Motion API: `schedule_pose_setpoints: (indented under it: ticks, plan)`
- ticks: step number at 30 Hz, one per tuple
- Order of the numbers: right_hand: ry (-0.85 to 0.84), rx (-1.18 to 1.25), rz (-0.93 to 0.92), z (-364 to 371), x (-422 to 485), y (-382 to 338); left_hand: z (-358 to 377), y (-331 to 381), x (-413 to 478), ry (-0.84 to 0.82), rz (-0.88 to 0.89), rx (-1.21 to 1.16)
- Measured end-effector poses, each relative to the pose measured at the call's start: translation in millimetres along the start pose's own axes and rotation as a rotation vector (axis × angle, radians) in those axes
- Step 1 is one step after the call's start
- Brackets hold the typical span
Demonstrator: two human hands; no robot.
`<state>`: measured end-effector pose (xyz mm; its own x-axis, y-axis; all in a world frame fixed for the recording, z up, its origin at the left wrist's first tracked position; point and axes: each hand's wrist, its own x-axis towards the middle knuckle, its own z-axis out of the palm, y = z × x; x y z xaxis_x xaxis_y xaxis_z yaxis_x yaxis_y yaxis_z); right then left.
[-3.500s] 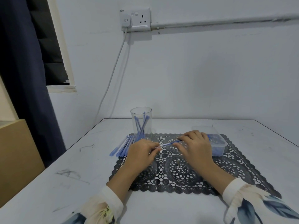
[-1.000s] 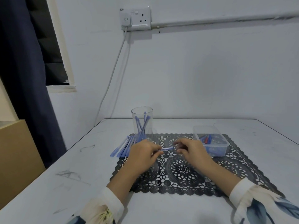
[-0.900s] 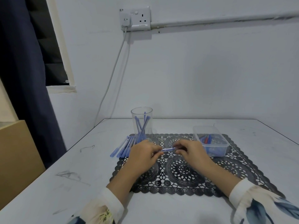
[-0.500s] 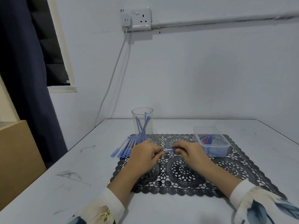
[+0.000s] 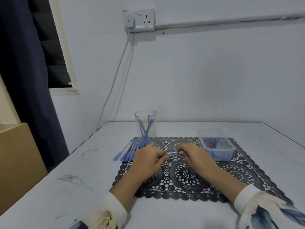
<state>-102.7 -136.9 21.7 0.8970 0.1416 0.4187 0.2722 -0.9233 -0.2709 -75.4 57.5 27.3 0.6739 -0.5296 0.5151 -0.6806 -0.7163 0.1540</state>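
I am watching the left hand (image 5: 147,160) and the right hand (image 5: 197,157) meeting over the black lace placemat (image 5: 186,177), each pinching one end of a blue pen (image 5: 172,153) with curled fingers; the pen is lying nearly level between them, over the mat's far middle. Behind the left hand a clear cup (image 5: 145,128) is holding leaning blue pens, with a row of loose pens (image 5: 127,151) lying beside it; a clear plastic tub (image 5: 216,146) is sitting near the right hand.
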Motion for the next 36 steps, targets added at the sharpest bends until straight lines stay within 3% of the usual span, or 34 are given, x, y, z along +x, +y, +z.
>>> schedule_pose_setpoints:
  ticks: [4,11,19,36]
  plan:
    - [-0.021,-0.022,0.013,0.7,-1.0,-1.7,0.5,2.0,-1.0,0.006,0.017,-0.052]
    - [0.084,0.187,-0.014,-0.4,-6.0,-4.5,0.4,2.9,-0.4,0.054,-0.005,-0.101]
    - [0.078,0.137,-0.056,1.7,-3.5,0.8,1.6,2.7,-1.6,0.125,0.046,-0.108]
    - [0.091,0.186,-0.048,1.7,-5.3,-1.0,2.0,3.2,-0.2,0.104,0.029,-0.108]
